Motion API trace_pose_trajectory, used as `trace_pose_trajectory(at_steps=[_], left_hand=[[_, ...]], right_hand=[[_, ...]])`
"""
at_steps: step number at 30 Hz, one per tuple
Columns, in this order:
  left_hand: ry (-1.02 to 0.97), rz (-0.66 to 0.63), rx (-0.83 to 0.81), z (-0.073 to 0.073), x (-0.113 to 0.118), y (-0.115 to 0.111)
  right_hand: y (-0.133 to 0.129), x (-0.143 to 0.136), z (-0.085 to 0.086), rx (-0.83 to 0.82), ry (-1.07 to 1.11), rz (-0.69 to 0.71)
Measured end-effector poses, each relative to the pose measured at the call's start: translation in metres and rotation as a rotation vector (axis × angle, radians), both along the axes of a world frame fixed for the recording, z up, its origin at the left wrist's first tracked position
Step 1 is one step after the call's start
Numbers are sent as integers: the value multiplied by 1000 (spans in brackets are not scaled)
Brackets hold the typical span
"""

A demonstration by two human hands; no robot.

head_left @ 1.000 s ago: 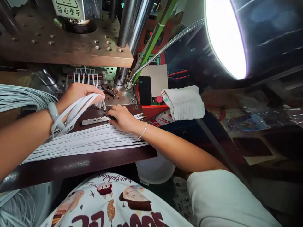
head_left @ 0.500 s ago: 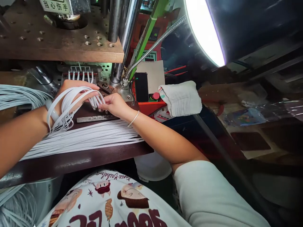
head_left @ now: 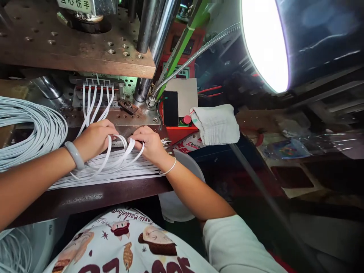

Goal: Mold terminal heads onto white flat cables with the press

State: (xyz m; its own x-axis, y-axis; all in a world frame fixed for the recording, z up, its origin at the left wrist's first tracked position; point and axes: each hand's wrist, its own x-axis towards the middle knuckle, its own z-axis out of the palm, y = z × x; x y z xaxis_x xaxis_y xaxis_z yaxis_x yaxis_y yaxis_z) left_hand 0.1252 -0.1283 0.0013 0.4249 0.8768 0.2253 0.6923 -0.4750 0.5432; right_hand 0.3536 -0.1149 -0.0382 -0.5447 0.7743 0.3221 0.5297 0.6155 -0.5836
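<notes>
Near the table's right end (head_left: 156,184), left hand (head_left: 98,138) and right hand (head_left: 150,146), fingers nearly closed, pinch white cords (head_left: 127,149) best kept untangled.

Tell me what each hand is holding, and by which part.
Both hands grip white cables: the left hand by a looped stretch, the right hand at its fingertips; whether that is at the cable ends cannot be told.

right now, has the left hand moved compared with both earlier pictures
Yes, downward in the view: judged against the red button, the left hand sits lower than in either earlier picture.
</notes>
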Motion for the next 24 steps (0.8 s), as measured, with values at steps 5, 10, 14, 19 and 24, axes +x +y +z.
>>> trace_pose_trajectory(at_steps=[5, 10, 14, 19, 24], left_hand=[[-169, 69, 51, -1, -4, -13], [-219, 43, 59, -4, -3, -17], [-263, 21, 42, -10, -2, -17], [-132, -20, 128, -16, 0, -15], [-26, -122, 326, -15, 2, -20]], right_hand=[[0, -2, -9, 31, 12, 16], [-8, -1, -2, 167, -117, 66], [-10, -2, -3, 186, -196, 79], [-11, 1, -6, 158, -66, 56], [-14, 9, -2, 81, 203, -76]])
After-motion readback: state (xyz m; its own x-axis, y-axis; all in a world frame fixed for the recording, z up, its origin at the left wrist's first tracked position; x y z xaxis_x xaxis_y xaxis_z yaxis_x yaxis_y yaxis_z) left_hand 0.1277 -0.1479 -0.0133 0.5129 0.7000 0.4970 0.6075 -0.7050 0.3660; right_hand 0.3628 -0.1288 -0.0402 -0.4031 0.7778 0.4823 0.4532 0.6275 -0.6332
